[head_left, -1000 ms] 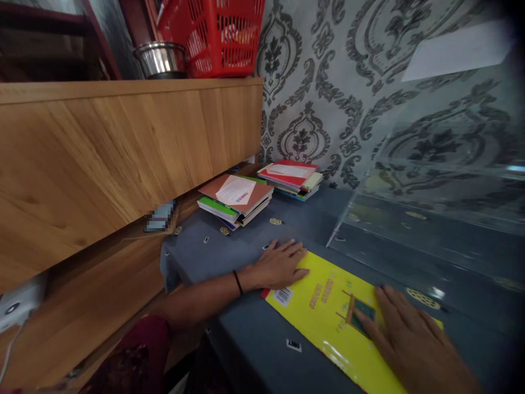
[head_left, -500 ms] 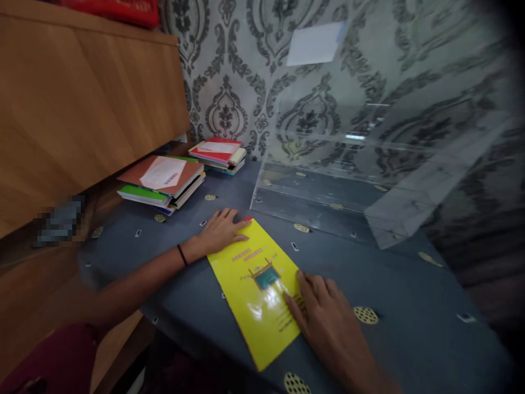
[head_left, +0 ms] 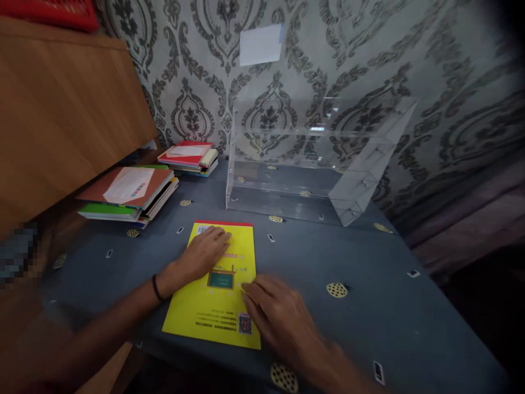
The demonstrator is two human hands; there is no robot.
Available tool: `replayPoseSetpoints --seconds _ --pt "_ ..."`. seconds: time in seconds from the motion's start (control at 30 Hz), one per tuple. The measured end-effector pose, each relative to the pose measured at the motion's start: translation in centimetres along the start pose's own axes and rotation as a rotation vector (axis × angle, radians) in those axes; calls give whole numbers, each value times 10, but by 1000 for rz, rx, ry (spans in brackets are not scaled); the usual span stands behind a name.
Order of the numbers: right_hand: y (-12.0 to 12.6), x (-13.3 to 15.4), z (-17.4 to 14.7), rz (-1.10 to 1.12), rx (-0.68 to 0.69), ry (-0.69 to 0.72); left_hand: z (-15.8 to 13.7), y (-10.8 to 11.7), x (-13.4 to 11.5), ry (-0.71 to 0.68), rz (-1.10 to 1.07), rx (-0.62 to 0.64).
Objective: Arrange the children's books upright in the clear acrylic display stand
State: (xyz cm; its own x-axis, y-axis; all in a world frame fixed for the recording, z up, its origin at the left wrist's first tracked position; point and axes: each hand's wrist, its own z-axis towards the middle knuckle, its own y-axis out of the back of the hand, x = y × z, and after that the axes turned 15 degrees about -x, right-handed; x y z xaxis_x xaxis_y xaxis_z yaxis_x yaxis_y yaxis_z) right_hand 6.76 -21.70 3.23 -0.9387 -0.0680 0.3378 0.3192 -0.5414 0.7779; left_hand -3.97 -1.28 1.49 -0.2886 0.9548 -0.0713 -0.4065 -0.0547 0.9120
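Note:
A yellow book [head_left: 184, 312] with a red strip along its far edge lies on the cloth-covered table. It shows a small chalkboard picture, a barcode and a QR code. My left hand [head_left: 205, 251] rests flat on its upper part, fingers stretched out. At the book's right edge is my right hand [head_left: 283, 312], slightly blurred, its thumb and fingers closed together on that edge. Part of the cover is hidden under both hands.
A clear acrylic rack [head_left: 283, 202] stands at the back against the patterned wall. Two stacks of books, a nearer one [head_left: 159, 191] and a farther one [head_left: 184, 153], sit at the left beside a wooden cabinet [head_left: 74, 98]. A red basket [head_left: 53, 13] is on the cabinet.
The yellow book has turned from slanted to nearly straight in front of me. My left hand has slid further onto its cover, and my right hand's fingers have closed at its edge. The view has shifted right.

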Motion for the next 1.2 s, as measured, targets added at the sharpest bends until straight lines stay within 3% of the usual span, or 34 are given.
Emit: replayPoseSetpoints --seconds 0.2,0.37,0.53,0.77,1.03,1.2 --pt "-61 -5 68 -6 98 206 -39 0 39 339 -8 -223" --pt "-109 -7 112 -14 148 232 -50 -11 49 381 -106 -346" --pt "-127 -13 127 -24 94 259 -51 -18 52 373 -99 -368" --pt "-112 -24 118 -71 47 180 -51 -22 51 343 18 -368" --pt "-79 -46 87 -112 117 81 -44 -11 42 259 170 -139" --pt "-55 -63 65 -139 184 -24 -45 -7 40 236 183 -116"
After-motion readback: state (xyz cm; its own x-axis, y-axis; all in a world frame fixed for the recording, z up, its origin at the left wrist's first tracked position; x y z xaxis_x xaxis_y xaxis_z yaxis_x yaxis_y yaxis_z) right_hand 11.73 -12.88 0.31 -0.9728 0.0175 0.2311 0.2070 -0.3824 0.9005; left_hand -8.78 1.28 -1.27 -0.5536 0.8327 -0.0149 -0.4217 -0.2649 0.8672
